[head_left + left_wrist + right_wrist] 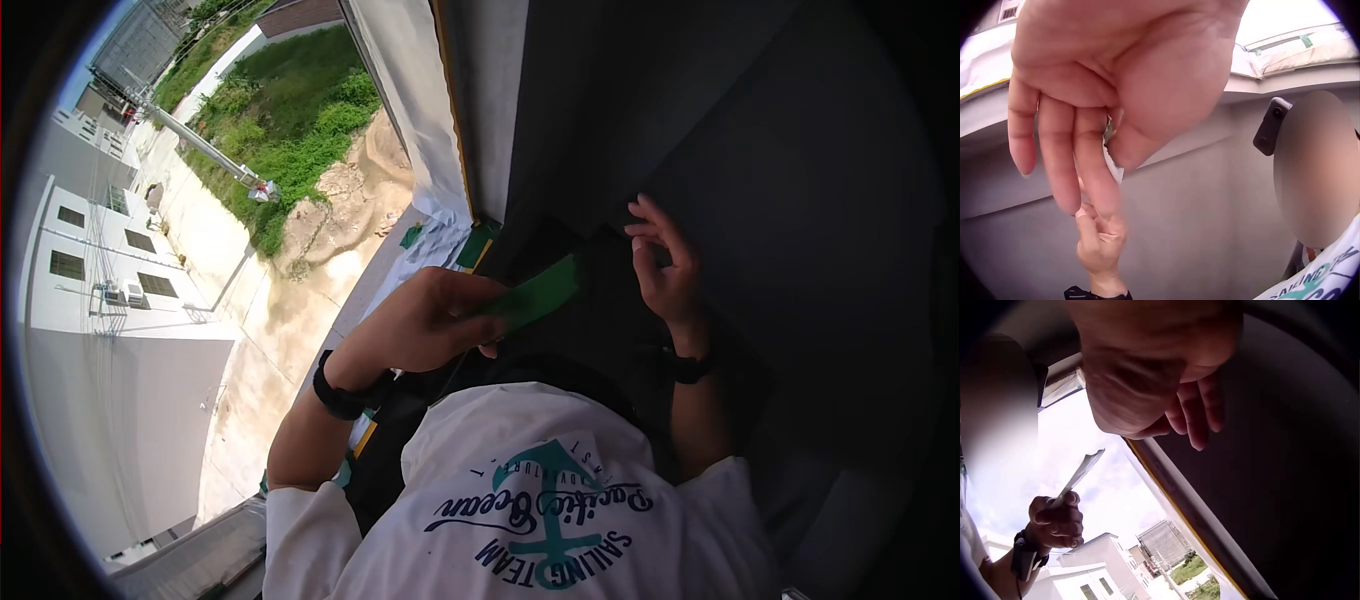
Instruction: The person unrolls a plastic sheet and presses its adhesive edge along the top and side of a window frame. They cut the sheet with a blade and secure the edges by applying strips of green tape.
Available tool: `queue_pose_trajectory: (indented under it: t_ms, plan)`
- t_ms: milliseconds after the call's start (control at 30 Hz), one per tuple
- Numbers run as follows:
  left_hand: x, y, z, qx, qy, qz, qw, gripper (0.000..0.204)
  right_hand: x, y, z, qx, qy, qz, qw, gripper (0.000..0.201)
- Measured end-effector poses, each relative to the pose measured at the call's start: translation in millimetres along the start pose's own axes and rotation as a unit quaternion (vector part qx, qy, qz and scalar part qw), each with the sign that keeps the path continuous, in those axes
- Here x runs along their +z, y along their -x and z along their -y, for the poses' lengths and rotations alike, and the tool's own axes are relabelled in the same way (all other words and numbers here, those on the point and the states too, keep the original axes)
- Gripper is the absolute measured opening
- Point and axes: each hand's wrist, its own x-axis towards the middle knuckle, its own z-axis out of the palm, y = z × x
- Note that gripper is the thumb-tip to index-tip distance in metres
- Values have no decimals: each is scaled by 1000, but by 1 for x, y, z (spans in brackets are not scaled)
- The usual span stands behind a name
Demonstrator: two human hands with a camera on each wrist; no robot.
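Observation:
A short strip of green tape (543,294) is pinched between the thumb and fingers of my left hand (430,318), its free end pointing out toward the right hand. The right wrist view shows the same strip (1082,471) standing up from the left fist, with a torn, uneven end. Only a pale sliver of the strip (1112,164) shows between thumb and index finger in the left wrist view. My right hand (668,265) is raised a little apart from the tape, fingers loosely bent and holding nothing.
Beside the left arm is a window opening with a sill (385,275) partly covered by crumpled whitish sheeting (440,235). Green tape (475,247) sits at its corner, and a yellow strip (448,80) runs along the frame. A dark grey wall (800,200) rises on the right.

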Motion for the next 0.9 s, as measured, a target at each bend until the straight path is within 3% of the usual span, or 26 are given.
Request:
queue_pose_trajectory:
  t_ms: [33, 67, 100, 133, 167, 233, 267, 333, 367, 433, 467, 533, 567, 633, 767, 833, 900]
  plan:
    - [3, -1, -3, 23, -116, -8, 993, 23, -7, 1, -1, 121, -143, 12, 982, 50]
    - [5, -2, -5, 44, -229, -17, 972, 23, -9, 3, 1, 146, -258, 61, 953, 60]
    - [9, -5, -8, 38, -235, -10, 971, 23, -9, 7, 6, 171, -371, 110, 906, 71]
    - [17, -11, -10, 98, -283, 17, 954, 24, -4, 9, 14, 183, -428, 181, 866, 92]
    - [24, -17, -11, 160, -328, 45, 930, 26, 5, 14, 18, 188, -470, 215, 835, 97]
    - [34, -23, -11, 162, -323, 59, 931, 26, 15, 16, 14, 186, -518, 291, 783, 99]
    - [37, -25, -13, 151, -337, 67, 927, 26, 18, 19, 11, 186, -520, 284, 784, 99]
    - [39, -27, -15, 136, -354, 77, 922, 26, 25, 25, 4, 165, -557, 371, 724, 91]
    - [40, -28, -15, 122, -356, 80, 923, 26, 23, 27, 3, 165, -561, 367, 724, 91]
    - [41, -29, -15, 105, -358, 82, 924, 26, 17, 30, 4, 201, -562, 402, 695, 66]
    - [41, -29, -13, 107, -340, 68, 932, 26, 15, 29, 7, 200, -563, 404, 693, 66]
    - [42, -27, -9, 104, -320, 50, 940, 26, 7, 27, 18, 227, -339, 398, 822, 39]
    - [42, -26, -7, 76, -316, 40, 945, 27, 6, 29, 22, 227, -341, 402, 819, 39]
    - [42, -26, 1, 47, -311, 26, 949, 28, 6, 30, 29, 152, -313, 331, 877, 23]
    - [43, -24, 27, 34, -256, -17, 966, 33, 8, 27, 35, 159, -226, 338, 900, 16]
    - [43, -25, 39, 20, -244, -23, 969, 38, 7, 24, 39, 221, -172, 341, 897, 14]
    - [42, -27, 57, 49, -145, -49, 987, 47, 2, 22, 43, 188, -128, 356, 906, 12]
